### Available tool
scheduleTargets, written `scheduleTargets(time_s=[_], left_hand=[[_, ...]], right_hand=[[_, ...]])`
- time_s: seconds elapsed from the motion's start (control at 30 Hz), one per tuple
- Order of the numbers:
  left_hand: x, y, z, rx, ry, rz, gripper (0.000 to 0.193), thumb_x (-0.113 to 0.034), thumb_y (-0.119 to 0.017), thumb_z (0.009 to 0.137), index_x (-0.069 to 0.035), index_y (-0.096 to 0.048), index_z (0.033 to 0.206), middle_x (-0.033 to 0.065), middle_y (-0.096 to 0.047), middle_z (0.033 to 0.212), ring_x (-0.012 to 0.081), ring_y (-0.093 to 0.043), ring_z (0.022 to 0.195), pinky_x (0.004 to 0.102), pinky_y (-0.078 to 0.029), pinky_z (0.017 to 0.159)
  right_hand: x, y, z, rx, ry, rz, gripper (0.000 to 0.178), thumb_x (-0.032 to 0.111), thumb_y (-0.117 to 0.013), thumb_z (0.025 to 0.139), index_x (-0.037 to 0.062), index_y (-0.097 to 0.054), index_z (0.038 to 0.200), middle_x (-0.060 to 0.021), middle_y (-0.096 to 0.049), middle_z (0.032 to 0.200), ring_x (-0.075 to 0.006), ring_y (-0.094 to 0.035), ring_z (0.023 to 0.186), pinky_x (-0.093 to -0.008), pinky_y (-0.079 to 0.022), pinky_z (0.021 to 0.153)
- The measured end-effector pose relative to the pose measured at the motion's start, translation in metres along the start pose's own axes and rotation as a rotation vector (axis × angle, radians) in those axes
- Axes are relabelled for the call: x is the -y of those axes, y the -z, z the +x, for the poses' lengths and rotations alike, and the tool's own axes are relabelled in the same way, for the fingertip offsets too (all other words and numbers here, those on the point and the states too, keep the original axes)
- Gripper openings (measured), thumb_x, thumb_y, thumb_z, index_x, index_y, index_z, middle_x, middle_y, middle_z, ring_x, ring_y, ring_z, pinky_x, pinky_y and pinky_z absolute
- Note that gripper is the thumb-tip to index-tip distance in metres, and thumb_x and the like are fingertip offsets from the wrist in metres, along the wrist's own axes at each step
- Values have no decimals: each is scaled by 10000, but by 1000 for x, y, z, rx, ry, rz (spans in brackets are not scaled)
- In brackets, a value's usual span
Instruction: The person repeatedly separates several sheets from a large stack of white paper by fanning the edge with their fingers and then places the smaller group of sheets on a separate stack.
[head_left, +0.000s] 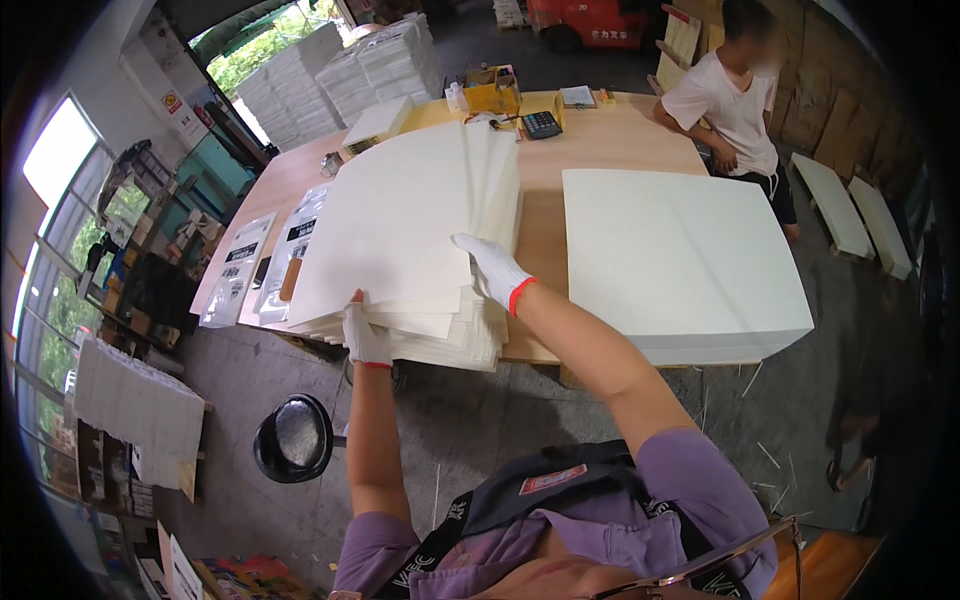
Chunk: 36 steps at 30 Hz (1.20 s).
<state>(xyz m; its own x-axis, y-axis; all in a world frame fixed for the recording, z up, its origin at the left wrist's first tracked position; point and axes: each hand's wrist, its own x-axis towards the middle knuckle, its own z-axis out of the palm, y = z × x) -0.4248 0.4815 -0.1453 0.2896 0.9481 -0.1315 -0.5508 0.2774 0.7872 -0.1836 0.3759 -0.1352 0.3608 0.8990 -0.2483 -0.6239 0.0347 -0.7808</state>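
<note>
A loose, fanned stack of white paper sheets [477, 345] lies on the wooden table, its layers uneven along the near and right sides. Across its top spreads a large white sheet [395, 215]. My left hand [366, 337], in a white glove, grips the near edge with its thumb on top; the fingers underneath are hidden. Also gloved, with a red cuff, my right hand [490, 270] holds the right edge of the top sheet near its corner. To the right stands a neat, squared stack of white sheets [685, 255], apart from both hands.
Printed plastic bags [240, 265] and a brown block [290, 280] lie left on the table [625, 135]. A calculator [541, 125] and a yellow box [492, 92] sit at the back. A person [735, 100] stands beyond the right corner. A black stool [293, 438] is near my left arm.
</note>
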Motion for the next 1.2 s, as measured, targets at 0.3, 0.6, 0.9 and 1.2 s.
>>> scheduleTargets(time_s=[0.3,0.6,0.9,1.2], left_hand=[[54,29,-150,-151,-483,19,412,-340,-492,1025,-100,-400,1348,108,-395,1371,286,-453,1243,477,-395,1086],[246,-34,-283,920,159,659,230,-258,-571,997,-52,-657,940,54,-684,837,169,-621,714,284,-507,688],[298,-391,-338,1361,-752,1093,313,-186,-667,872,-170,-637,1183,79,-659,1140,298,-603,1070,423,-478,944],[361,-435,-317,1414,-857,1331,267,-119,-616,884,-145,-718,1129,100,-654,1182,304,-588,1108,403,-479,968]], right_hand=[[18,118,-267,381,-307,-306,355,331,-532,1032,42,-596,1226,-26,-679,998,-100,-645,814,-266,-544,704],[130,368,-442,-892,757,-676,307,299,-527,1015,50,-651,1146,-31,-686,868,-57,-616,718,-221,-495,615],[167,413,-463,-1187,184,-1287,712,727,-463,887,44,-625,1003,-241,-677,1015,-407,-641,1016,-477,-477,874],[198,428,-452,-966,803,-1943,478,564,-559,912,107,-644,804,-119,-633,739,-329,-648,727,-439,-506,662]])
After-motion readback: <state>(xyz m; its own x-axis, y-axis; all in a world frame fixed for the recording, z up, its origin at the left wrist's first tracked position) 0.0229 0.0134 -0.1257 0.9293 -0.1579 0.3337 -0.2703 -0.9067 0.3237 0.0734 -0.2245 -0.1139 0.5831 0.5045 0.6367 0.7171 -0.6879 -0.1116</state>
